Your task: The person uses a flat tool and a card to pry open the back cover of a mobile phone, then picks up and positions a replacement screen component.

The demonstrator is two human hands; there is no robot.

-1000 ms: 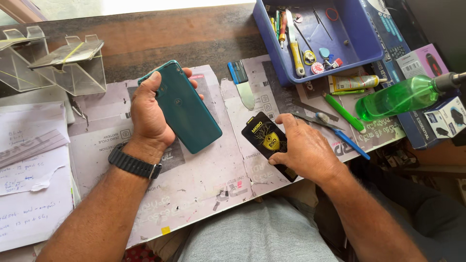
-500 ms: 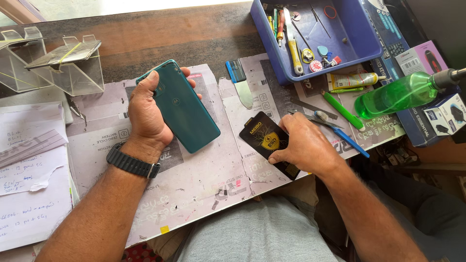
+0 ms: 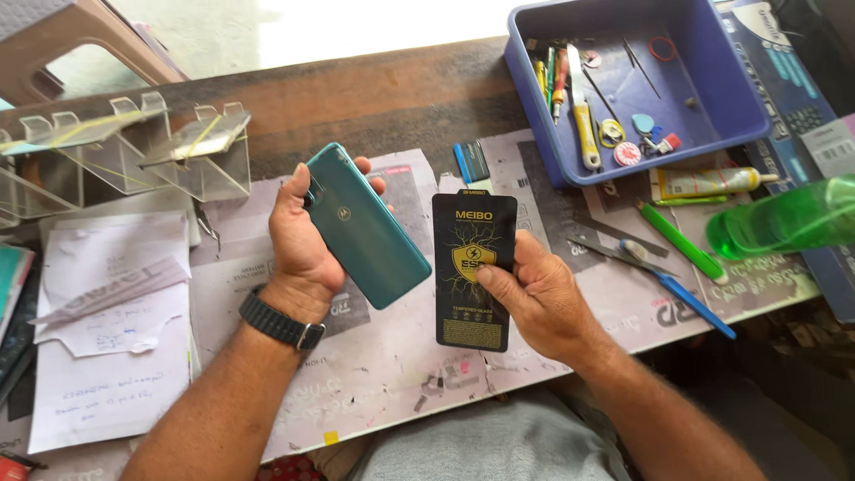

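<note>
My left hand [image 3: 301, 242] grips a teal smartphone [image 3: 370, 227], back side up and tilted across my palm, above the paper-covered bench. My right hand [image 3: 534, 298] holds a flat black packet [image 3: 474, 267] with yellow print, upright and facing me, thumb pressed on its front. The packet is just right of the phone, with a small gap between them. A dark watch is on my left wrist.
A blue tray [image 3: 712, 111] of small tools sits at the back right. A green bottle [image 3: 784, 223], a glue tube [image 3: 712, 183], a green pen [image 3: 681, 240] and a blue tool [image 3: 690, 298] lie right. Clear plastic stands [image 3: 134, 151] and handwritten papers [image 3: 111, 338] are left.
My right hand lifted the black packet off the bench and turned it upright to face me. My left hand keeps the phone in much the same place.
</note>
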